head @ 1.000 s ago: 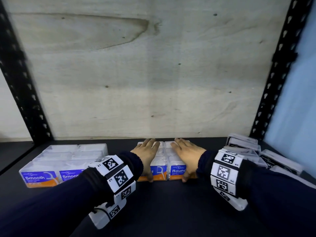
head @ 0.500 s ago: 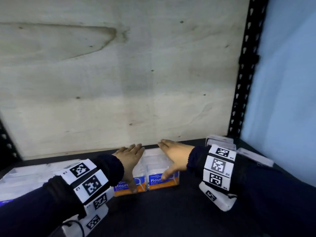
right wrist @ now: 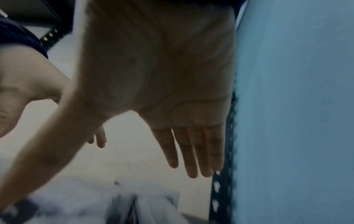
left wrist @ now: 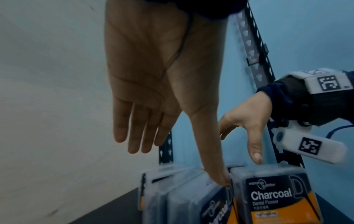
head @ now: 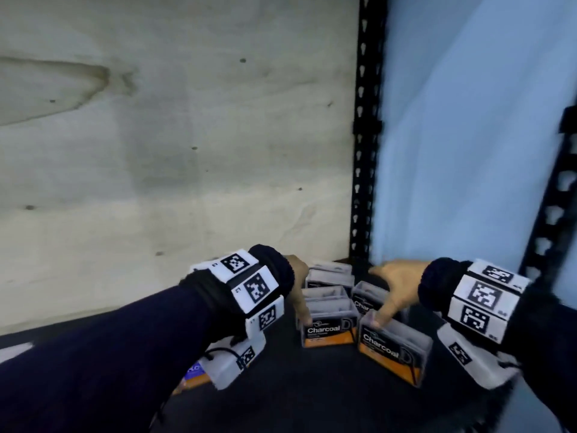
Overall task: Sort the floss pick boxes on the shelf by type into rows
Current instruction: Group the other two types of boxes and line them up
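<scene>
Head view: my left hand (head: 298,285) and right hand (head: 395,284) reach over the Charcoal boxes (head: 329,328) beside the black upright (head: 362,145). A careless thumb could topple the skewed front box (head: 394,346).

Left wrist view: fingers straight, thumb touching a box top.

Right wrist view: fingers splayed, holding nothing.

Down at the left wrist band (head: 249,292) a blue-labelled box (head: 195,371) peeks out, mostly covered, its name unreadable. The rear boxes (head: 331,271) sit behind the hands, labels unseen. From the right wrist, the boxes (right wrist: 107,206) below are pure blur.
</scene>
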A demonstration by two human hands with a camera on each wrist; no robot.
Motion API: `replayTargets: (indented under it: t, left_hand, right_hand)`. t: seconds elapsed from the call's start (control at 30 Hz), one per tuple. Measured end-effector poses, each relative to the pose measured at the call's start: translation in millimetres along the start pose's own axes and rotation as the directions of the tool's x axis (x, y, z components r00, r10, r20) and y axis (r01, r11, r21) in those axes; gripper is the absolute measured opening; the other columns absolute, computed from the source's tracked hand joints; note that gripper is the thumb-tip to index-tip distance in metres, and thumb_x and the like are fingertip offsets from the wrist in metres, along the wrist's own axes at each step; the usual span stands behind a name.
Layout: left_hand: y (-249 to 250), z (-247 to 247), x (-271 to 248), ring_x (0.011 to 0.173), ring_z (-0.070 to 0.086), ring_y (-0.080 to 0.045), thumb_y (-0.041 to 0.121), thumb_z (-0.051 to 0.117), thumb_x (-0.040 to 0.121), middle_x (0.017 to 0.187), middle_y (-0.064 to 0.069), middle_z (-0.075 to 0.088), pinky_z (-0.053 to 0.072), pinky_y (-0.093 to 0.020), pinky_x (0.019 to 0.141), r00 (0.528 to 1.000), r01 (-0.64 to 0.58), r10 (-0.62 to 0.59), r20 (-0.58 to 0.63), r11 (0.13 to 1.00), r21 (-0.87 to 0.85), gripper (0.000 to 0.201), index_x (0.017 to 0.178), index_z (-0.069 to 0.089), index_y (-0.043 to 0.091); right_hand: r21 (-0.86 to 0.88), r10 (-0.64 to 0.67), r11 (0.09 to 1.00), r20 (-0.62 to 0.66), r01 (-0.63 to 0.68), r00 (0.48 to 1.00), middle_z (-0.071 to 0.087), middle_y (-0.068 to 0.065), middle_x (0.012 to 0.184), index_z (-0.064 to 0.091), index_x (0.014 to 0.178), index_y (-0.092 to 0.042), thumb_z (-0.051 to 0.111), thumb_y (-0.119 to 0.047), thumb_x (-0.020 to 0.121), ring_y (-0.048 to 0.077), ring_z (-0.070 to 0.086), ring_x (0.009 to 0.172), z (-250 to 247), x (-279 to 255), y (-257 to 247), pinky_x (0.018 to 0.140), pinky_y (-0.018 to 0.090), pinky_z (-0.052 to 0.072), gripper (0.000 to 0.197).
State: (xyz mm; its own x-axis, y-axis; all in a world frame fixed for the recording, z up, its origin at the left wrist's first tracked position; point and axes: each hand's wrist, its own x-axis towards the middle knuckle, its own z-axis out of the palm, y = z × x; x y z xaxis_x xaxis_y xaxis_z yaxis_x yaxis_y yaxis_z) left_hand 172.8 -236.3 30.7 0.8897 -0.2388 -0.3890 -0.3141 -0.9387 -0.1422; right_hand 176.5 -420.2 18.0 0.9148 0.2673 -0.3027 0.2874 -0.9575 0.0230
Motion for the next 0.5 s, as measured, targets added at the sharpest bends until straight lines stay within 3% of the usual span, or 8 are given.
replayTargets:
  t: [0.07,0.13,0.23,0.33,0.4,0.43,0.5]
  left_hand:
    - [14,5,16,0.050,0.025,-0.011,0.048,0.065,0.081,0.063,0.001,0.033,0.023,-0.022,0.047,0.999,0.035,-0.036,0.034,0.999,0.021,0.043,0.070,0.039,0.016]
    - [26,7,22,0.049,0.025,-0.012,0.046,0.063,0.083,0.059,0.000,0.028,0.022,-0.023,0.045,0.996,0.044,-0.049,0.075,0.997,0.068,0.043,0.068,0.041,0.014]
    - [38,8,25,0.050,0.028,-0.012,0.044,0.063,0.084,0.060,0.000,0.033,0.025,-0.023,0.044,0.994,0.021,-0.038,0.101,0.986,0.164,0.038,0.096,0.060,0.008]
    - [41,8,21,0.055,0.036,-0.014,0.040,0.063,0.085,0.073,-0.005,0.048,0.035,-0.017,0.041,0.996,0.009,-0.029,0.089,0.975,0.222,0.049,0.118,0.056,0.005]
    - [40,9,17,0.075,0.051,-0.019,0.039,0.068,0.081,0.100,-0.011,0.058,0.044,-0.023,0.061,0.998,0.006,-0.018,0.060,0.978,0.208,0.063,0.127,0.050,0.001]
    - [38,10,15,0.090,0.055,-0.022,0.039,0.071,0.078,0.111,-0.012,0.058,0.047,-0.030,0.073,0.999,-0.002,-0.008,0.047,0.980,0.199,0.070,0.131,0.045,0.002]
    - [34,15,8,0.116,0.053,-0.028,0.036,0.075,0.074,0.130,-0.012,0.052,0.046,-0.036,0.095,0.998,-0.023,0.012,0.055,0.976,0.215,0.082,0.137,0.034,0.003]
  right_hand:
    - [0.050,-0.005,0.999,0.031,0.003,0.999,0.033,0.012,0.151,0.022,0.145,-0.003,0.073,-0.052,0.069,0.024,0.037,0.135,12,-2,6,0.112,0.034,0.035,0.104]
    - [0.065,-0.014,0.998,0.065,0.010,0.998,0.028,0.012,0.153,0.013,0.147,-0.004,0.073,-0.050,0.070,0.025,0.033,0.138,21,-1,7,0.113,0.034,0.033,0.108]
    - [0.064,0.012,0.998,0.023,-0.014,1.000,0.037,0.011,0.146,0.017,0.146,-0.006,0.072,-0.041,0.073,0.025,0.042,0.131,29,5,5,0.105,0.032,0.042,0.098]
    - [0.097,0.080,0.992,-0.026,-0.077,0.996,0.048,0.011,0.132,0.032,0.139,-0.004,0.072,-0.033,0.075,0.021,0.051,0.111,30,10,2,0.081,0.029,0.046,0.081]
    - [0.098,0.108,0.989,-0.004,-0.107,0.994,0.051,0.010,0.117,0.038,0.135,-0.003,0.070,-0.029,0.077,0.019,0.050,0.099,26,13,4,0.067,0.027,0.043,0.071]
    - [0.065,0.106,0.992,-0.013,-0.105,0.994,0.051,0.011,0.119,0.038,0.136,-0.004,0.067,-0.026,0.081,0.020,0.052,0.104,24,16,6,0.068,0.028,0.042,0.065]
    - [-0.019,0.088,0.996,-0.009,-0.089,0.996,0.047,0.009,0.140,0.033,0.140,-0.004,0.055,-0.018,0.091,0.021,0.049,0.126,21,20,14,0.080,0.028,0.043,0.056]
